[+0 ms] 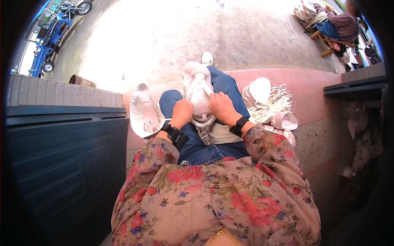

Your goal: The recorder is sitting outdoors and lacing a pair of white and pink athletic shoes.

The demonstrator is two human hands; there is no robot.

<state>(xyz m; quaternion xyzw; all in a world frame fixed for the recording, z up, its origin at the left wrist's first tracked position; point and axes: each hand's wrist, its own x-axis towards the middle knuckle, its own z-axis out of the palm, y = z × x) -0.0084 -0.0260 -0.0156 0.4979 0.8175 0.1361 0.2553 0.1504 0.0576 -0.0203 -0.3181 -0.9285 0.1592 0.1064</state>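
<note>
A pale pinkish-white shoe (198, 84) with a mesh-like surface lies between my thighs. My left hand (181, 113) is closed at its left edge, fingers curled inward. On the opposite edge my right hand (223, 107) grips with bent fingers; the fingertips are partly hidden, and I cannot make out any lace in them. Below the shoe, whitish cloth or strands (225, 134) lie across my lap. To my right is a pile of cream laces (280, 99), with a white rounded piece (260, 91) at its left and a pale pink shoe part (284, 120) nearer me.
By my left knee stands a white open holder (138, 119) with a pinkish shoe-shaped piece (150, 115) inside. Dark blue door panels (65, 151) flank me at left. A person (342, 26) sits by a wooden stool (326, 43) far right. Blue wheeled vehicles (51, 35) stand far left.
</note>
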